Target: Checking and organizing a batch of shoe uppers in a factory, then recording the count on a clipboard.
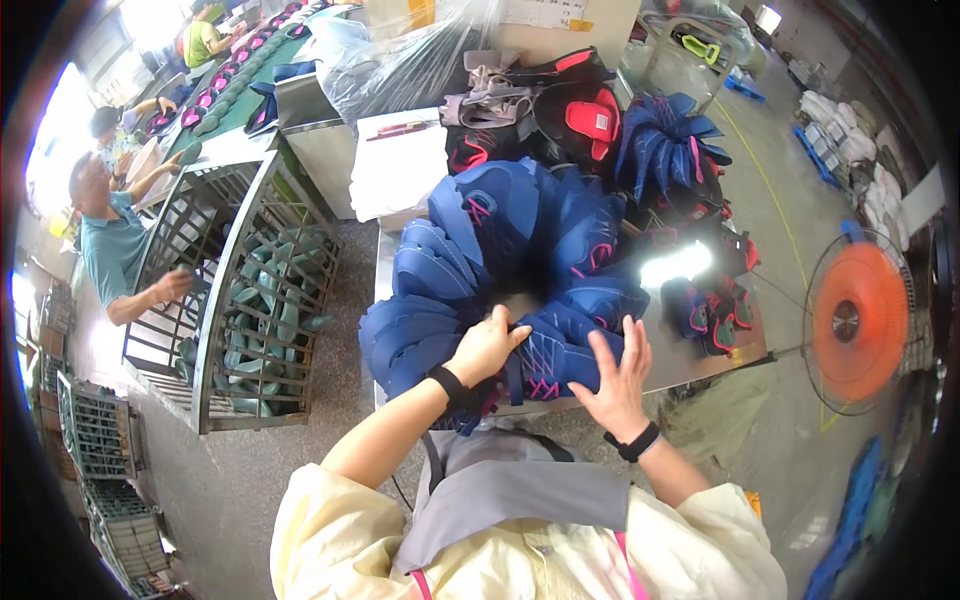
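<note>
A ring of nested blue shoe uppers [432,262] with pink stitching lies on the table in front of me. At its near side, one blue shoe upper [552,362] with crossed lacing threads lies between my hands. My left hand [485,348] grips the inner left edge of this upper, its thumb pointing right and its other fingers partly hidden. Against the right side of the same upper rests my right hand [615,385], fingers spread and holding nothing. A dark band circles each wrist.
Black-and-red uppers [590,125] and a second blue bundle [665,150] sit at the back. White sheets with pens [398,170] lie back left. A bright lamp [677,264] and an orange fan [850,320] are right. Leftward, a person [112,235] stands by a metal cage [205,385] of green shoe lasts.
</note>
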`<action>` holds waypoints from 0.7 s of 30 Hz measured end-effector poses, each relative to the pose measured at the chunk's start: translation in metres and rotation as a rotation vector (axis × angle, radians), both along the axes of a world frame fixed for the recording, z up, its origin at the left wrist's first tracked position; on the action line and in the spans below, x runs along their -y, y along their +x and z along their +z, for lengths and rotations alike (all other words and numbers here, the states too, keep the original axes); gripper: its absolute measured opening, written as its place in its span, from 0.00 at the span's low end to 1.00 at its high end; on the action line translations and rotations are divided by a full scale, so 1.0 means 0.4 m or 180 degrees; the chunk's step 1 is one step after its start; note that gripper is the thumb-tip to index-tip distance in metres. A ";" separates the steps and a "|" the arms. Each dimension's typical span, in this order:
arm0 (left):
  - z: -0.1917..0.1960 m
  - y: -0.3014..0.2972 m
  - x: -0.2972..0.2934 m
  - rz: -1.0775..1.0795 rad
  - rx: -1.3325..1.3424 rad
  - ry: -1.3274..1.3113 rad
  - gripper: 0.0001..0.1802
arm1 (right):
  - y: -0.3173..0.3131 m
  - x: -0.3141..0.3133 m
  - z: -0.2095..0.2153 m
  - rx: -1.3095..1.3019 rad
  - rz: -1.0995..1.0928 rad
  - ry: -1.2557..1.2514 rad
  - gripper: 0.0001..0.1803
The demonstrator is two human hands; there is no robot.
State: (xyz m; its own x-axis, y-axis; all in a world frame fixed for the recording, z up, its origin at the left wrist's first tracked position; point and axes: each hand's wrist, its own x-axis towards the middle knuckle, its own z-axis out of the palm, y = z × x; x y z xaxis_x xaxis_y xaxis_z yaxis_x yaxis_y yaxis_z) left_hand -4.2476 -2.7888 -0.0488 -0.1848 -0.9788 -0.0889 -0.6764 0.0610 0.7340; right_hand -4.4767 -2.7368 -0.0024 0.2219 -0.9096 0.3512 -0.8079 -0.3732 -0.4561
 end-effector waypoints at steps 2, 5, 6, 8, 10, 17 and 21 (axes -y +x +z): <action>0.023 0.030 -0.018 -0.0369 0.0575 -0.0083 0.18 | 0.038 -0.013 0.032 -0.0975 0.0110 -0.0120 0.46; 0.101 0.114 -0.092 -0.1322 0.1816 -0.1211 0.30 | 0.083 -0.013 0.046 -0.1273 0.0198 -0.0087 0.39; 0.131 0.132 -0.108 -0.1737 0.2068 -0.0524 0.34 | 0.100 -0.016 0.042 -0.1541 0.0356 -0.0351 0.39; 0.114 0.153 -0.148 -0.1981 0.2788 -0.0577 0.36 | 0.194 -0.021 0.059 -0.1230 0.0819 0.0100 0.41; 0.084 0.149 -0.151 -0.1804 0.2892 -0.0873 0.37 | 0.255 0.002 0.021 -0.1781 0.1176 0.0622 0.44; 0.088 0.330 -0.104 -0.1715 0.2308 -0.1426 0.28 | 0.173 0.079 -0.026 -0.2594 0.1336 0.0556 0.11; 0.093 0.329 -0.103 -0.1726 0.1932 -0.1486 0.23 | 0.179 0.055 -0.033 -0.2710 0.1461 0.0427 0.06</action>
